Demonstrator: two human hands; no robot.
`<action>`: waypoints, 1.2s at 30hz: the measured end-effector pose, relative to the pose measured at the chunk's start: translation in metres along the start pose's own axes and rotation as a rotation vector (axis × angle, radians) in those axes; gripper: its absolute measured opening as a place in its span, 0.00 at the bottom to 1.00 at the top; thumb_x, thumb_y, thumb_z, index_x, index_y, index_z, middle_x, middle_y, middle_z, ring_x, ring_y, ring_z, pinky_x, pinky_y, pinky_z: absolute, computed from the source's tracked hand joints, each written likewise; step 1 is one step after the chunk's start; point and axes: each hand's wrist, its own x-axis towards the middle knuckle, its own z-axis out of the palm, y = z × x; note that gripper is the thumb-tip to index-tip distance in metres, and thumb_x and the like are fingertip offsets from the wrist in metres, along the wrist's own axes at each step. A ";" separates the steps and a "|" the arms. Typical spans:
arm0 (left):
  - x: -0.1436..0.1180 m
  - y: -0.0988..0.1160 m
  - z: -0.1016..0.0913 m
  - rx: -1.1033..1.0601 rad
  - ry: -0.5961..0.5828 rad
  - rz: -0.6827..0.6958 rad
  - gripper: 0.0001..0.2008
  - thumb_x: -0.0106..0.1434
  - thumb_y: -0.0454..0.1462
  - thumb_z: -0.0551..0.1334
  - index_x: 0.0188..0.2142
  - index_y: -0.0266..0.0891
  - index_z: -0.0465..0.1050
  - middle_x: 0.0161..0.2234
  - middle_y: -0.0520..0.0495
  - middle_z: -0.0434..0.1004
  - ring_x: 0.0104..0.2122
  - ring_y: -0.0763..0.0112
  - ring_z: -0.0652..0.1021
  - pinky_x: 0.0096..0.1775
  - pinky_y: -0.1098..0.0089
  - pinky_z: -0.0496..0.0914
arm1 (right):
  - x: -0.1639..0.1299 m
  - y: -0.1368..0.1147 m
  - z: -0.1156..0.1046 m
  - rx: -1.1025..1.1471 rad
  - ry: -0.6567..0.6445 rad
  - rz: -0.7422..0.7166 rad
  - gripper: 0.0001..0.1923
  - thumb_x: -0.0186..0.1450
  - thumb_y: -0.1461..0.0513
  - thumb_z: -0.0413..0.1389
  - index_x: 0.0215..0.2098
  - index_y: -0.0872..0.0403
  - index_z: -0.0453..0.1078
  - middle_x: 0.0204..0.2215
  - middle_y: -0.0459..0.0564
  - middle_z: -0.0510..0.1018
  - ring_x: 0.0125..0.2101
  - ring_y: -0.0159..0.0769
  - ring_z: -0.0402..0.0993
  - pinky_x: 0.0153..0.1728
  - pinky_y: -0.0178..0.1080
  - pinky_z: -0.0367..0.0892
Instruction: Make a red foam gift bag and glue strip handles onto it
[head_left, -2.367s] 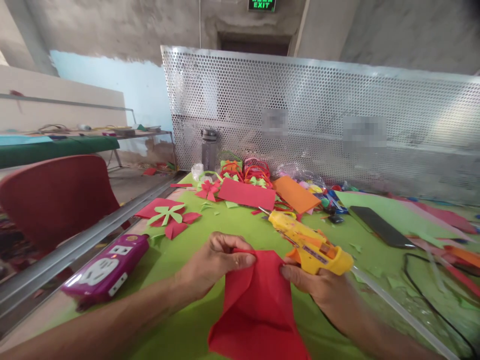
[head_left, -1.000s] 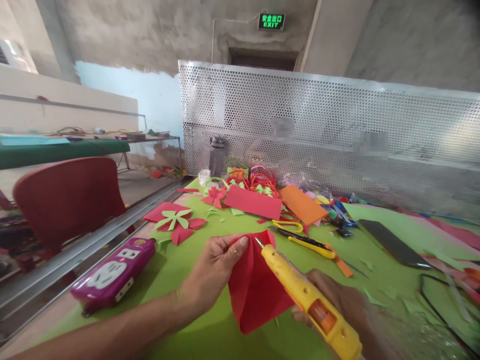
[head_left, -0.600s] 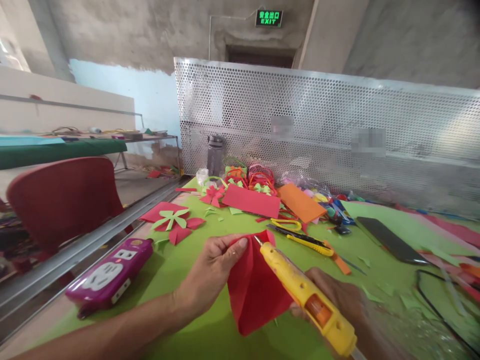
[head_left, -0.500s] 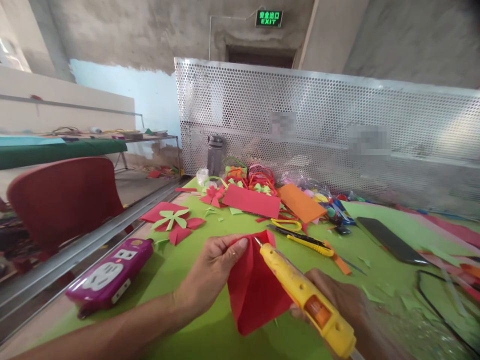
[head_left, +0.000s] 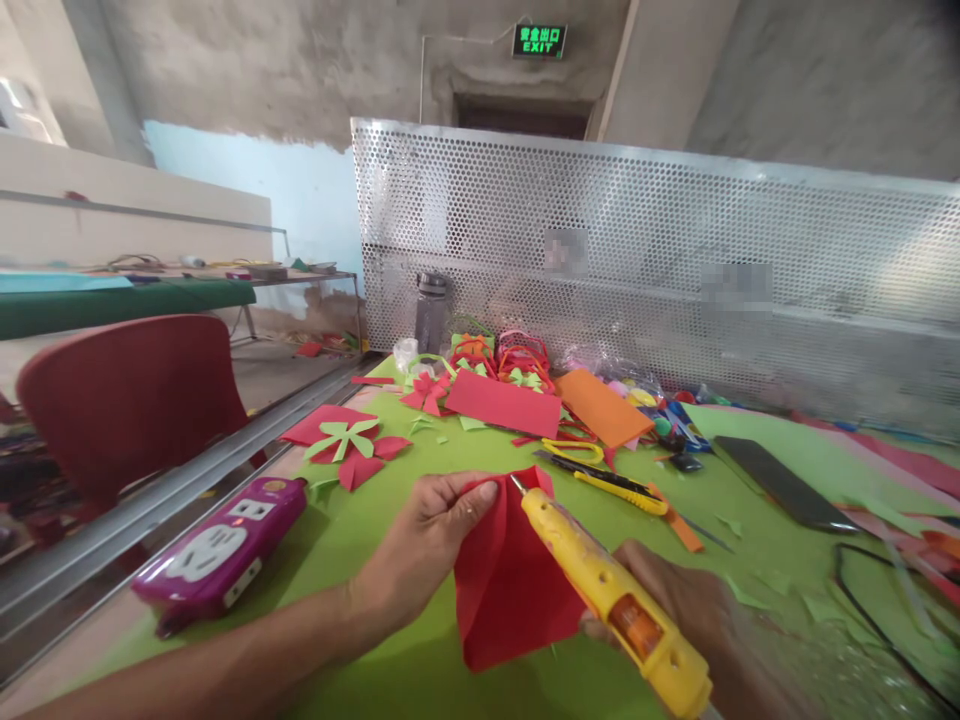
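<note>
Between thumb and fingers, my left hand [head_left: 442, 525] pinches the top edge of a folded red paper piece [head_left: 514, 590], which opens like a pouch toward me. A yellow hot glue gun [head_left: 592, 570] is gripped in my right hand [head_left: 667, 590], partly hidden behind the gun's body. Its metal nozzle points up and left, at the paper's upper fold beside my left thumb; whether it touches cannot be made out. Just beyond the paper lie a yellow utility knife [head_left: 615, 487] and yellow-handled scissors [head_left: 574, 450].
A purple power strip [head_left: 225, 550] lies at left, near the table edge. Behind are paper flowers [head_left: 345, 440], a red paper strip [head_left: 504, 402], an orange sheet [head_left: 604, 405], a bottle [head_left: 431, 310] and a perforated metal screen [head_left: 637, 220]. A phone [head_left: 780, 482] and black cable [head_left: 885, 610] sit right.
Almost nothing differs. The red paper's lower part has shifted slightly, and the glue gun's nozzle stays by the same upper fold. Both hands keep their hold.
</note>
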 end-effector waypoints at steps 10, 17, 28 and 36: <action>0.002 0.001 0.000 0.014 0.033 -0.008 0.16 0.59 0.46 0.60 0.31 0.34 0.75 0.22 0.48 0.73 0.22 0.73 0.73 0.26 0.75 0.65 | -0.002 0.004 0.003 -0.011 0.011 -0.007 0.05 0.51 0.61 0.50 0.23 0.48 0.55 0.14 0.38 0.66 0.10 0.32 0.63 0.13 0.35 0.49; 0.002 0.000 -0.001 0.069 0.033 0.004 0.17 0.58 0.47 0.61 0.28 0.33 0.73 0.21 0.49 0.71 0.21 0.73 0.72 0.26 0.74 0.65 | 0.003 0.010 -0.001 -0.057 0.001 -0.110 0.06 0.51 0.61 0.52 0.23 0.48 0.56 0.12 0.37 0.66 0.08 0.29 0.61 0.10 0.33 0.48; 0.003 0.003 -0.003 0.131 0.022 0.048 0.16 0.61 0.46 0.58 0.32 0.34 0.74 0.21 0.50 0.71 0.21 0.75 0.70 0.26 0.74 0.66 | -0.005 0.003 0.003 -0.032 -0.028 0.009 0.07 0.52 0.62 0.50 0.23 0.48 0.53 0.14 0.38 0.67 0.12 0.33 0.66 0.15 0.34 0.50; 0.001 0.006 0.001 0.163 -0.007 0.047 0.16 0.60 0.47 0.59 0.27 0.35 0.73 0.22 0.48 0.74 0.21 0.74 0.71 0.25 0.76 0.64 | -0.001 0.002 -0.002 -0.065 -0.036 -0.004 0.07 0.49 0.62 0.49 0.23 0.47 0.53 0.15 0.39 0.67 0.10 0.34 0.64 0.15 0.35 0.48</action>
